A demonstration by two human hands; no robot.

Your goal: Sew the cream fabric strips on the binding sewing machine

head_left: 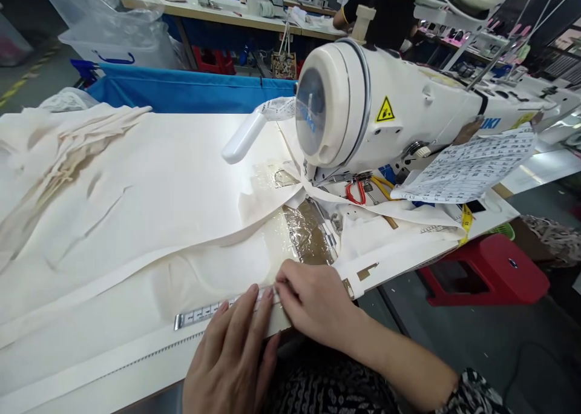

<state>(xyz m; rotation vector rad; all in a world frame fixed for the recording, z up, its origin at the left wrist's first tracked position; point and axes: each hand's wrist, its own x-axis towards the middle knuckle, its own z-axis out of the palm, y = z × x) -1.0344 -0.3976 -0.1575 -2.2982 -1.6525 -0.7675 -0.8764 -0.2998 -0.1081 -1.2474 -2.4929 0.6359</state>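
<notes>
My left hand point(233, 347) lies at the table's front edge, its fingers stretched flat over a white tape measure point(200, 315). The tape's metal-tipped end sticks out to the left of those fingers. Just right of it, my right hand point(318, 299) has its fingers curled and pinched on the tape at the cloth's edge. What lies under the fingertips is partly hidden. Both hands rest over cream fabric point(195, 275) spread across the table. A long narrow band of the fabric point(254, 225) runs up beneath the sewing machine point(394, 105).
Red-handled snips point(355, 193) and other small tools lie under the machine. A printed sheet point(472, 166) hangs at its right. Bunched cloth point(72, 147) lies far left. A red stool point(494, 272) stands below right. Behind, a person point(381, 14) is at another table.
</notes>
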